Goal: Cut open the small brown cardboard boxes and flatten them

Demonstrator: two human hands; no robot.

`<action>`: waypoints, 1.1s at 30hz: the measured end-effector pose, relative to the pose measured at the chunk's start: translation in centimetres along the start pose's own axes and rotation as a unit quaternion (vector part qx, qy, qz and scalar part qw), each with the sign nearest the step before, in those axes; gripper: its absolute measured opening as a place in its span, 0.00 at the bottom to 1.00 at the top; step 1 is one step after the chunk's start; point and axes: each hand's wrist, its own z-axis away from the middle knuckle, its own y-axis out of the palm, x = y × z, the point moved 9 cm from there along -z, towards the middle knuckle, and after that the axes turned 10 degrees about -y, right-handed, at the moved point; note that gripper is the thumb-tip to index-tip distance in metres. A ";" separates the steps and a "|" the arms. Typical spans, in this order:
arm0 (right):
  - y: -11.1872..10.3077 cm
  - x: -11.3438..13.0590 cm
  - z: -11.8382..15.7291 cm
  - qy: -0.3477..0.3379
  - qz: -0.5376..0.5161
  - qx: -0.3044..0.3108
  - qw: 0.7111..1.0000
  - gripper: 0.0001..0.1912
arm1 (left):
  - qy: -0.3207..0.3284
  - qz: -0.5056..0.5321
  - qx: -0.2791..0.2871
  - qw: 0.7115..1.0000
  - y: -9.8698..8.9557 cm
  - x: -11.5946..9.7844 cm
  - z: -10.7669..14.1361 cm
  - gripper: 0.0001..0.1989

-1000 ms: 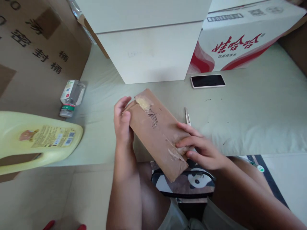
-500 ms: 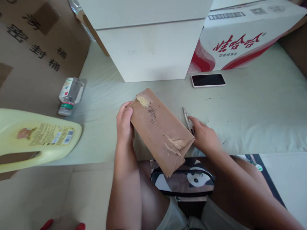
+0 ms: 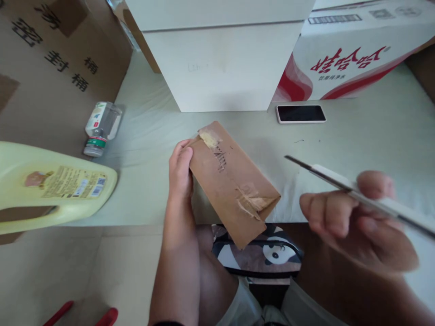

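Observation:
My left hand [image 3: 181, 170] grips the upper left end of a small brown cardboard box [image 3: 234, 185], its thumb on top. The box is held tilted over the front edge of the bed-like surface. Torn tape and a creased, ragged flap show at its near right end, and a yellowish patch at the far end. Raised to the right, apart from the box, my right hand [image 3: 360, 222] is closed around a slim utility knife [image 3: 331, 179]. Its thin dark tip points left toward the box; the back part is blurred.
A white box [image 3: 220, 68] and a red-and-white carton [image 3: 340, 68] stand behind, with a phone [image 3: 301, 114] before them. At left are a large brown carton [image 3: 30, 108], a plastic bottle [image 3: 102, 129] and a yellow jug [image 3: 68, 181]. A panda-print pouch [image 3: 258, 258] lies across my lap.
My right hand has lifted the utility knife up from the surface beside the box and moved it right, closer to the camera. My left hand still holds the box.

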 end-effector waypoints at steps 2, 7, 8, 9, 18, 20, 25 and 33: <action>2.2 0.2 0.8 0.015 -0.022 0.048 0.999 0.05 | 0.001 0.007 -0.002 1.000 0.0 0.0 -0.1 0.22; 2.3 -2.7 1.6 0.115 0.032 0.041 0.992 0.07 | 0.005 0.017 0.007 1.000 0.2 0.0 -0.1 0.21; 1.6 -3.3 1.4 0.124 0.049 0.025 0.991 0.11 | 0.007 0.016 0.006 1.000 0.2 0.0 -0.1 0.21; 0.8 -3.6 1.2 0.119 0.067 0.006 0.991 0.14 | 0.008 0.016 0.006 1.000 0.3 0.0 -0.1 0.21; -0.2 -4.5 1.1 0.077 0.122 0.030 0.989 0.18 | 0.015 0.015 0.007 1.000 0.2 0.2 -0.4 0.23; 0.3 -4.3 1.1 0.074 0.139 0.055 0.986 0.17 | 0.018 0.009 0.007 1.000 0.3 0.2 -0.3 0.23; 0.5 -2.7 0.5 0.033 0.206 0.065 0.976 0.12 | 0.014 -0.006 -0.013 1.000 0.4 0.1 0.0 0.20; -0.1 -3.8 1.1 0.101 0.181 0.039 0.978 0.16 | 0.019 -0.019 -0.018 0.999 1.1 -0.1 0.3 0.17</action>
